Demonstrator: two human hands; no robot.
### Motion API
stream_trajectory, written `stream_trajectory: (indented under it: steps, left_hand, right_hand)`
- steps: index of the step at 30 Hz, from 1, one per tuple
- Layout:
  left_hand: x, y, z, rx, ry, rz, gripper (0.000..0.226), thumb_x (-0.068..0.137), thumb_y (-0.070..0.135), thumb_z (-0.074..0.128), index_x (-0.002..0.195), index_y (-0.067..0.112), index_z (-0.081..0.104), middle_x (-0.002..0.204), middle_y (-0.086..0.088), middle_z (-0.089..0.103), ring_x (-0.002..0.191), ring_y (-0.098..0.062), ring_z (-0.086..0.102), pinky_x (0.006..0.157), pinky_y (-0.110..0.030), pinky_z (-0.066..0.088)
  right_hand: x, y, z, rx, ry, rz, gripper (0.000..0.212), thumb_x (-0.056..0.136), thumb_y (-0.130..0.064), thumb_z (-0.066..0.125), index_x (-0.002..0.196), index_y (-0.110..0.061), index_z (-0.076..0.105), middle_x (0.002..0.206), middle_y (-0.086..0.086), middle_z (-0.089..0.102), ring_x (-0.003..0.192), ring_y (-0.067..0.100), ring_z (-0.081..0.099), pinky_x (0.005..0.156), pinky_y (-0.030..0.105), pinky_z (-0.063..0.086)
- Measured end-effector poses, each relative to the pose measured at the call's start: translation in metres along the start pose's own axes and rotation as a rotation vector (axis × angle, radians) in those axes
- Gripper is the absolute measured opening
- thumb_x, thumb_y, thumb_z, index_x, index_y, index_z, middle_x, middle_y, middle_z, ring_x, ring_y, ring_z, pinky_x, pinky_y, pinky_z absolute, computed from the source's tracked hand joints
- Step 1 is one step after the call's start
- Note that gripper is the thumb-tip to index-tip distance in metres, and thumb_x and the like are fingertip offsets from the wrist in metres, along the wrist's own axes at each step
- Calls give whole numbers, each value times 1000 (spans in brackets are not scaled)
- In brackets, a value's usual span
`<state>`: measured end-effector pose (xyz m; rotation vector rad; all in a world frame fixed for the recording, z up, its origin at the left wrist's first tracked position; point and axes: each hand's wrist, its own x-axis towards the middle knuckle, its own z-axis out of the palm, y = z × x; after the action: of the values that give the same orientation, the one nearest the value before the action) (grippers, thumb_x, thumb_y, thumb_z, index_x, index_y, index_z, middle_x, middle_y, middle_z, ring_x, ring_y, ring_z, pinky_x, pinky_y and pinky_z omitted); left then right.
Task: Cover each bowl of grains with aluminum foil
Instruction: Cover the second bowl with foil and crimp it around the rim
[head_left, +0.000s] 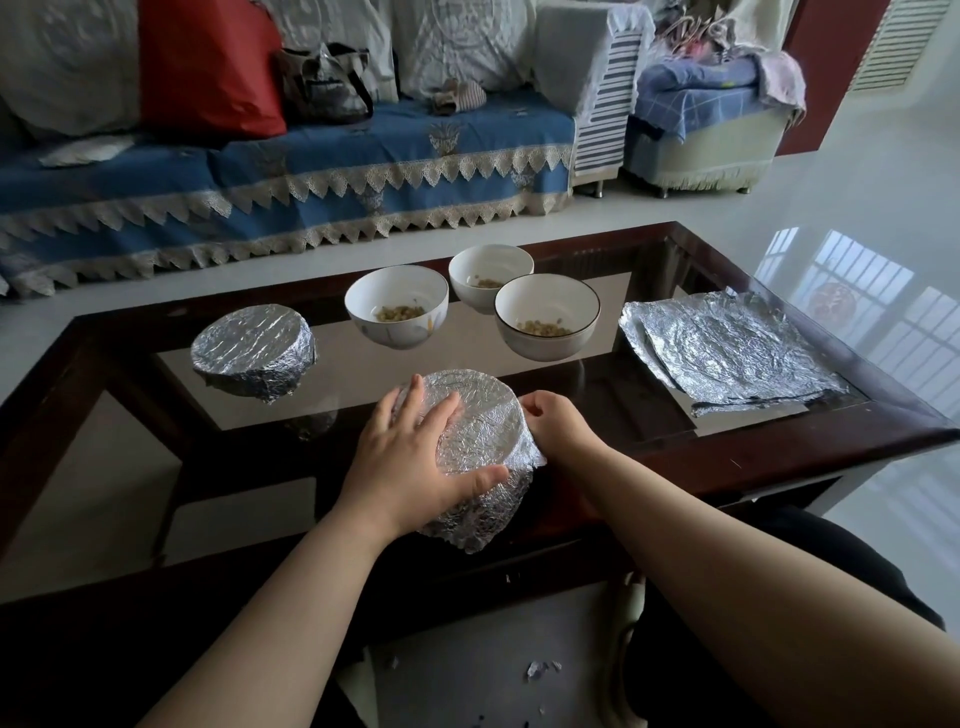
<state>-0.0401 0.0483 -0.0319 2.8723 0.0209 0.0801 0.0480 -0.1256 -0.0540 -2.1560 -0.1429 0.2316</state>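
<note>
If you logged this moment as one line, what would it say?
step: wrapping second bowl | left hand: presses foil top | right hand: pinches foil edge | done: one wrapped bowl | left: three open bowls | spare foil sheets

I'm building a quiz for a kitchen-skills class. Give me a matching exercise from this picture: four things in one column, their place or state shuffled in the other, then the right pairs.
Things
1. bowl under the hands
2. foil-covered bowl
3. black-rimmed bowl
4. foil sheets

Place or state
A. lying flat at the table's right end
B. uncovered, grains showing
C. wrapped and untouched, at the left
D. foil being pressed on by the left hand and right hand

Pairs: 1-D, 2-C, 3-B, 4-A
</note>
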Motion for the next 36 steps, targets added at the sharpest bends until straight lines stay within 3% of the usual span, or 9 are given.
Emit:
stream_trajectory:
  steps: [1,5,11,15,20,26,29,33,36]
  left_hand:
    - [0,0,0,1,-1,-1,132,40,106,4,153,39,19,164,-3,1,149,-23,-3,120,-41,5]
    - [0,1,0,7,-1,-3,129,43,105,6,153,39,19,164,-4,1,149,-24,-3,120,-42,5]
    - [0,0,1,5,11,-5,129,43,105,6,153,39,20,164,-4,3,149,-24,-2,120,-42,6]
    - [1,1,1,6,11,-24,131,41,105,4,153,39,19,164,-5,2,148,-26,-1,119,-42,5]
    - [1,2,0,-1,11,-30,131,41,105,4,153,39,19,164,-4,2,149,-26,-1,120,-43,6]
    - [2,3,1,-18,37,-32,131,41,105,6,152,38,24,164,-5,5,148,-26,1,119,-42,7]
    - [2,2,3,-31,45,-35,129,42,106,9,151,38,26,164,-4,6,148,-25,2,120,-42,8]
    - [2,2,2,-39,45,-34,130,42,106,10,151,38,26,164,-5,6,148,-26,2,120,-42,8]
    - [1,2,1,-36,50,-33,130,41,106,9,151,38,27,164,-5,7,148,-26,3,119,-42,8]
  right_hand:
    - [1,0,1,14,4,3,24,95,-14,54,94,6,68,88,13,72,83,27,65,61,27,46]
    - [5,5,3,96,38,90,19,91,-26,63,94,-11,73,82,-1,68,78,10,61,60,21,43]
    - [1,6,5,141,104,103,30,88,-31,67,72,-6,74,69,6,71,65,10,57,64,33,51]
    - [-1,-4,-5,143,80,154,55,96,-46,51,60,-6,60,52,1,52,58,16,49,58,29,37]
    - [-6,-12,-8,136,21,160,62,91,-56,53,47,-16,37,48,1,40,46,16,39,53,29,33]
    - [-5,-10,-6,240,19,194,54,86,-55,62,51,-14,55,51,-2,53,50,14,49,60,26,40]
    - [-9,-8,-4,312,10,233,53,83,-58,64,56,-13,59,55,0,56,55,14,52,61,26,42]
    - [-11,-7,-2,404,14,290,54,78,-57,70,49,-16,51,45,-6,50,46,11,47,57,24,41]
    - [-9,-6,-1,455,6,320,49,75,-57,73,59,-12,61,52,-3,56,51,14,52,61,27,44]
